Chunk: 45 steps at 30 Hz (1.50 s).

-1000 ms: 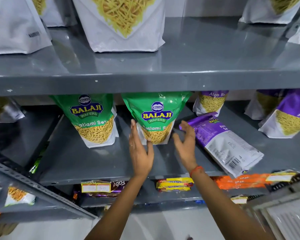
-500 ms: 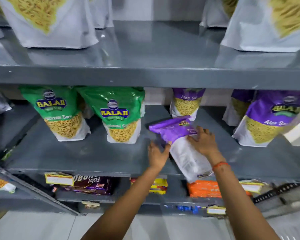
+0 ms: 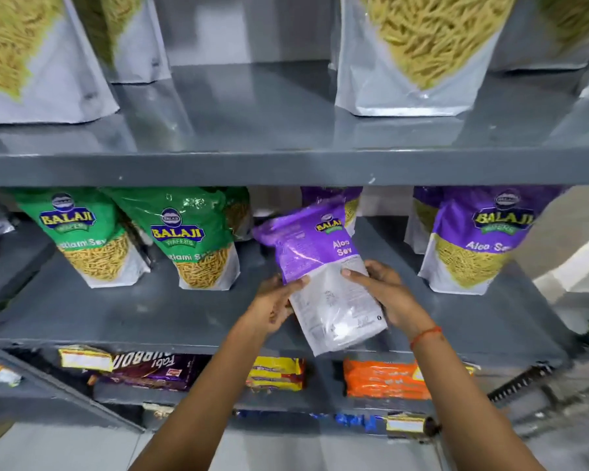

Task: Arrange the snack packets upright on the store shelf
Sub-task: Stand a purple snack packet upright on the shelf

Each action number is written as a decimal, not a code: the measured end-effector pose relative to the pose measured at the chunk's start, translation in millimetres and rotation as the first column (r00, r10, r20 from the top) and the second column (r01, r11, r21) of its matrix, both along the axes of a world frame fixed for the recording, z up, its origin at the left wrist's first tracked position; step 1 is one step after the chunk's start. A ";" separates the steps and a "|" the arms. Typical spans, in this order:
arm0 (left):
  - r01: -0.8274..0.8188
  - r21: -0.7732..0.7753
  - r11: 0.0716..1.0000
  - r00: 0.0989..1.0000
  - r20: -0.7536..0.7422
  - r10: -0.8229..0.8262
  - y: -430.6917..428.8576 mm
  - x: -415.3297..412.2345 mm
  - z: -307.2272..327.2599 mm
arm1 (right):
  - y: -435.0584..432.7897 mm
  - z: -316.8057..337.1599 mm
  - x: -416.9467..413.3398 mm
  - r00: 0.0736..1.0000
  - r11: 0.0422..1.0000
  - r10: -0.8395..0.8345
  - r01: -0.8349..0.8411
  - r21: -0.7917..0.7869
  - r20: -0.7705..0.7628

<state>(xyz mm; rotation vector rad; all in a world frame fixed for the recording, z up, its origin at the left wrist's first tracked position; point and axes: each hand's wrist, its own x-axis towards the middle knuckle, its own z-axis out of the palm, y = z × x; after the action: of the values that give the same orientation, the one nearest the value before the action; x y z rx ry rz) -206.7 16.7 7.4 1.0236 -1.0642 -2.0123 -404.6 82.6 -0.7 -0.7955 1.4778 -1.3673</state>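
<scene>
Hands hold the purple Aloo Sev packet (image 3: pixel 323 266) from both sides, the left hand (image 3: pixel 274 305) and right hand (image 3: pixel 385 294) pinching its lower white part above the middle shelf (image 3: pixel 133 311). It is best to tip it upright and set its base flat in the gap between the green packet (image 3: pixel 193 239) and the standing purple packet (image 3: pixel 480 239). The packet's back print is blurred, and whether its bottom edge touches the shelf I cannot tell.

The shelf (image 3: pixel 150 321) is grey painted metal, smooth with a dull sheen and small chips along its front edge. The purple packet (image 3: pixel 320 266) is glossy plastic film, crinkled, catching glare on its white lower half. The green packets (image 3: pixel 191 239) are equally shiny plastic. A wrist thread (image 3: pixel 425 335) looks like orange cloth.
</scene>
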 end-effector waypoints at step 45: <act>0.190 -0.352 0.917 0.970 0.210 -0.120 -53.5 -24.3 -17.8 | -31.2 -17.6 -46.4 0.931 0.968 0.250 -0.228 0.108 -0.265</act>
<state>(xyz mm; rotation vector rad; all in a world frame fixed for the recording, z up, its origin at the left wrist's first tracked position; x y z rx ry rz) -231.1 -36.8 -10.4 0.9573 -1.6003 -1.7615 -451.0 51.4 -18.4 -1.1149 1.5755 -1.0416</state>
